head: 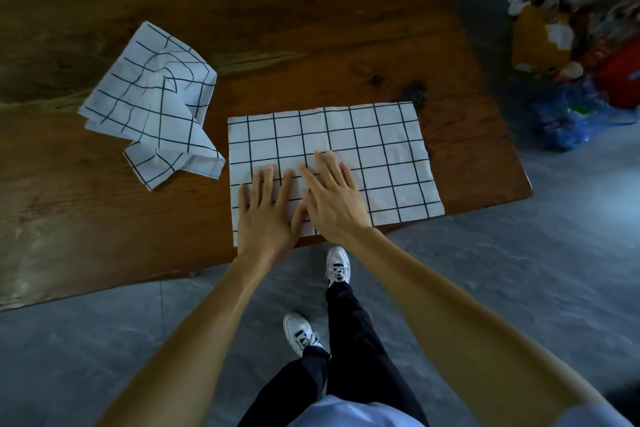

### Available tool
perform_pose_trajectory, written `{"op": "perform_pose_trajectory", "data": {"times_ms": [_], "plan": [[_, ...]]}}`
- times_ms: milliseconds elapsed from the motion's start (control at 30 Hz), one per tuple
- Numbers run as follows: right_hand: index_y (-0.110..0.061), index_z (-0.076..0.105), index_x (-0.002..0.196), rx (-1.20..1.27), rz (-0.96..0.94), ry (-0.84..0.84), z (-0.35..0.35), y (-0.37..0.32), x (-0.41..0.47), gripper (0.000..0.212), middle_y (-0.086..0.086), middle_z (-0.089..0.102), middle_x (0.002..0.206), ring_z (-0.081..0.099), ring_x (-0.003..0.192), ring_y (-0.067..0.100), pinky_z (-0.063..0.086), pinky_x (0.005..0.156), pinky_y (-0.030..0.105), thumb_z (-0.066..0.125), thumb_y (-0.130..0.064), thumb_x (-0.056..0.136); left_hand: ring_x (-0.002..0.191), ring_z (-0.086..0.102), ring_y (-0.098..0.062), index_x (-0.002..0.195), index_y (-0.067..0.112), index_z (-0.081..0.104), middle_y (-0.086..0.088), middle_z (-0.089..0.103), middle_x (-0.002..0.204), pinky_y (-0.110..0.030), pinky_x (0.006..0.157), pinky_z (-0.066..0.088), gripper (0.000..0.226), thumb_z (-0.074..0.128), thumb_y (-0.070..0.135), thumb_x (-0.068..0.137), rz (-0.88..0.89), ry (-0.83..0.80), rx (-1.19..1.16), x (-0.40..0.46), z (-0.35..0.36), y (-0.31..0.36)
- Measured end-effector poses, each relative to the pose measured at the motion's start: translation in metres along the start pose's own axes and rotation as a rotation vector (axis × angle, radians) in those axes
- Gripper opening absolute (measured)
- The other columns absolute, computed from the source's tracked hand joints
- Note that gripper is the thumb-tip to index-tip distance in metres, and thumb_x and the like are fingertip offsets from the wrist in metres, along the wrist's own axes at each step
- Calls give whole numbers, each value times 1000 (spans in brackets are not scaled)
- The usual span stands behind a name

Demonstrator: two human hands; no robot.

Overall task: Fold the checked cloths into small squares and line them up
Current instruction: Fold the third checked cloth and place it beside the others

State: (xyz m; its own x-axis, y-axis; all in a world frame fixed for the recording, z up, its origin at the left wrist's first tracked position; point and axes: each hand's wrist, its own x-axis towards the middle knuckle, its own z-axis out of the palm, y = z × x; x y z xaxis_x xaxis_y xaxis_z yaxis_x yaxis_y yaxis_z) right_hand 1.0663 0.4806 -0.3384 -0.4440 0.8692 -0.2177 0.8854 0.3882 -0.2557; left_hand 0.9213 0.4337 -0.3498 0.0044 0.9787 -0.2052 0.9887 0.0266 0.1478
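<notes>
A white cloth with a black grid (374, 156) lies flat as a wide rectangle at the near right corner of the wooden table (311, 28). My left hand (265, 215) presses flat on its near left part, fingers straight and spread. My right hand (334, 199) lies flat beside it, fingers straight, thumbs nearly touching. A second checked cloth (156, 107) lies crumpled and loosely piled to the left, its corner almost touching the flat cloth.
The table's near edge (138, 282) runs just under my wrists, its right edge close to the flat cloth. On the grey floor at the upper right lies a heap of bags and litter (581, 55). My feet in white shoes (337, 265) stand below the edge.
</notes>
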Motion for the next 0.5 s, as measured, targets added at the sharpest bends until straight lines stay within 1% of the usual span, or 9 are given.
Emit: {"op": "perform_pose_trajectory", "data": {"times_ms": [100,200,267,333,367,433,500], "plan": [[-29,0,154,-45,116,2,1,34,-11,61,6,-14,159,-15,147,27,-9,120,43,12,-54,100,146,-11,-28,153,24,-2,-11,-7,159,-48,118,-4,74,-1,65,91,6,15,-1,0,1,-2],[-29,-4,154,-72,266,23,-7,86,-31,64,8,-15,160,-16,147,27,-5,121,44,10,-57,99,146,-11,-29,153,24,-2,-12,-7,159,-50,118,0,71,4,63,93,18,3,-10,0,2,-5],[-28,-3,154,-88,290,23,-10,105,-39,66,10,-11,161,-14,148,28,-3,121,44,9,-60,97,146,-12,-29,153,24,-3,-12,-9,159,-50,118,-1,72,3,63,92,23,-8,-9,0,1,-4],[-28,-2,155,-95,283,23,-9,108,-40,68,10,-9,162,-13,148,28,-5,121,42,8,-61,96,146,-11,-29,153,23,0,-12,-9,159,-50,118,-1,74,5,63,91,11,-26,-22,1,-1,-4],[-28,-1,155,-96,282,27,-8,108,-39,68,10,-8,162,-13,148,28,-6,121,42,8,-61,96,146,-9,-30,153,23,4,-14,-5,159,-52,118,0,75,7,63,90,-5,-25,-40,1,-2,-2],[-28,-1,155,-98,286,39,-8,106,-39,67,10,-8,162,-13,148,28,-6,121,42,9,-60,96,146,2,-34,150,21,17,-18,8,158,-55,117,4,73,16,61,89,-12,24,-65,5,-8,9],[-27,-1,155,-101,285,43,-8,106,-39,68,11,-8,162,-13,148,27,-5,121,43,9,-60,96,145,10,-34,147,20,26,-20,16,156,-54,116,5,65,24,56,92,53,110,-100,15,-15,34]]}}
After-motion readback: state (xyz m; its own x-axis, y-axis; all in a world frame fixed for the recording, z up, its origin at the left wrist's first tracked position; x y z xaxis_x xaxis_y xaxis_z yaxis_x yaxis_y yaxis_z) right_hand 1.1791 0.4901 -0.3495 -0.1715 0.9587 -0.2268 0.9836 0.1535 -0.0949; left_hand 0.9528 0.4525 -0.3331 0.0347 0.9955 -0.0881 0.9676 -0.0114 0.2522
